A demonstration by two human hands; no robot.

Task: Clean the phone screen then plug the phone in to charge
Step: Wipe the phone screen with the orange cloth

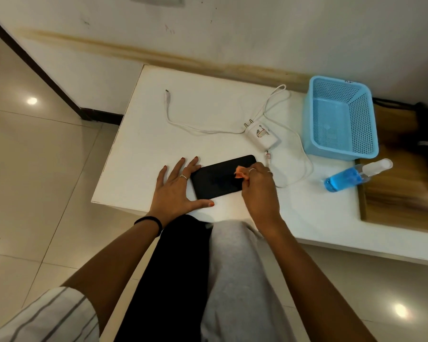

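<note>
A black phone (221,177) is lying flat, screen up, on the white surface (139,154), close to its near edge and in front of the person's knees. The left hand (174,187) is resting open on the surface at the phone's left end, its fingers (183,166) spread and straight, the thumb stretching along the phone's near edge so that the hand is bracing the phone in place. The right hand (257,186) is hovering over the phone's right half, its fingers curling together and pinching a small orange cloth (240,172), which is touching the dark screen. Rings are showing on both hands, and a dark band (148,222) is sitting round the left wrist. Just beyond the phone's far right corner, a white charger (262,137) is lying on its side with its two pins pointing away, apart from the phone. Its white cable (183,125) is trailing left across the surface to a loose plug end (167,92) well away from the phone, while another stretch is looping to the right of the right hand. A blue mesh basket (339,117) is standing at the right, near the wall. Just in front of it, a clear bottle (353,175) holding blue liquid is lying on its side at the surface's right edge.
</note>
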